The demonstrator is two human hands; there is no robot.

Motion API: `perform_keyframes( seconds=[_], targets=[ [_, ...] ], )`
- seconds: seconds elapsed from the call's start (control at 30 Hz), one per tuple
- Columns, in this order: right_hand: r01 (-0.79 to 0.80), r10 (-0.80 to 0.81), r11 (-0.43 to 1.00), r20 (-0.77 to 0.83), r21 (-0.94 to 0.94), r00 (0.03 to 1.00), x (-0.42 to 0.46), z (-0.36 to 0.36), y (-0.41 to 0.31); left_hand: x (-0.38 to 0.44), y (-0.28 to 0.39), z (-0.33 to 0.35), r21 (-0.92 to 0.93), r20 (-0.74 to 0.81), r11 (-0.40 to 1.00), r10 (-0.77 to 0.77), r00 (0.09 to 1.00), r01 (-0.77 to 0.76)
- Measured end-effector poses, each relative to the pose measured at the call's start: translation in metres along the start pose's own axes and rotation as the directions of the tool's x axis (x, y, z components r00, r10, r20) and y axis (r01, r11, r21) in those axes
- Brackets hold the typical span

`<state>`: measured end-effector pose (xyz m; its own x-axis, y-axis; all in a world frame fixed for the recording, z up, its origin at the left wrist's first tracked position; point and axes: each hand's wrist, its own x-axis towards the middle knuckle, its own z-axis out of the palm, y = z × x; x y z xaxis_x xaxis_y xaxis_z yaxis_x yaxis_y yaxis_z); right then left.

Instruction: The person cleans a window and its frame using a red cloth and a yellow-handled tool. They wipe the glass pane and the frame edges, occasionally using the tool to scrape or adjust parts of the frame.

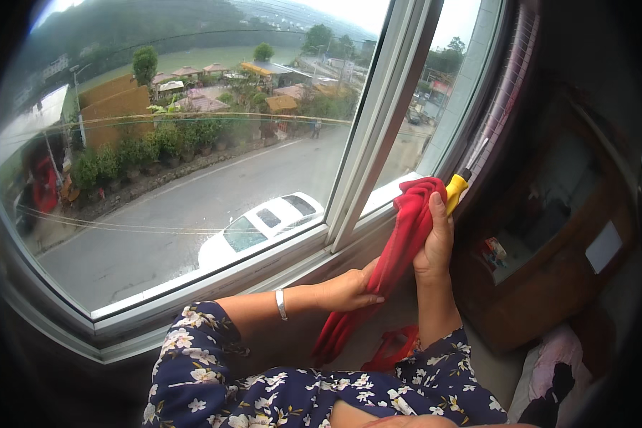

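Note:
A long red cloth (393,257) hangs in folds in front of the window, sloping down to the left. Around its lower middle part my left hand (356,289) is closed, with a silver bracelet on the wrist. Higher up, my right hand (436,241) grips the bunched top of the cloth together with a screwdriver (457,187), whose yellow handle and dark collar stick out above the thumb. The metal shaft points up and to the right. Part of the handle is hidden by the hand and cloth.
A sliding window (278,262) with a pale metal frame fills the left and middle. Beyond the glass are a road and a white car (262,224). A red plastic object (393,348) lies below the cloth. Wooden furniture (545,289) with a glass or mirror panel stands at right, near pink fabric (553,356).

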<state>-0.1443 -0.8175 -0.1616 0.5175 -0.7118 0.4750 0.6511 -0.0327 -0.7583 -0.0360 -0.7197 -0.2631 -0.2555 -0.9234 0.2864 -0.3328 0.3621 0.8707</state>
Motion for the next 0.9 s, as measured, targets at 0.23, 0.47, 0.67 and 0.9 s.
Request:
perform_keyframes(
  seconds=[0.23, 0.47, 0.67, 0.9],
  targets=[
    [0.029, -0.056, 0.983, -0.145, -0.180, 0.988, 0.010, -0.044, 0.010, 0.057, 0.026, -0.071, 0.490, -0.753, 0.847, 0.530, 0.391, -0.205],
    [0.071, -0.083, 0.979, -0.059, -0.191, 0.995, -0.058, -0.090, 0.015, 0.167, 0.067, -0.154, 0.797, -0.593, 0.601, 0.767, 0.245, 0.050],
    [-0.051, 0.048, 0.938, -0.019, -0.342, 0.999, -0.069, -0.113, -0.010, 0.216, 0.248, -0.262, 0.831, -0.538, 0.555, 0.821, 0.192, -0.042],
    [0.127, -0.108, 0.925, 0.073, -0.358, 0.991, -0.062, -0.100, -0.012, 0.233, 0.284, -0.282, 0.884, -0.462, 0.436, 0.869, 0.176, 0.167]
  ],
)
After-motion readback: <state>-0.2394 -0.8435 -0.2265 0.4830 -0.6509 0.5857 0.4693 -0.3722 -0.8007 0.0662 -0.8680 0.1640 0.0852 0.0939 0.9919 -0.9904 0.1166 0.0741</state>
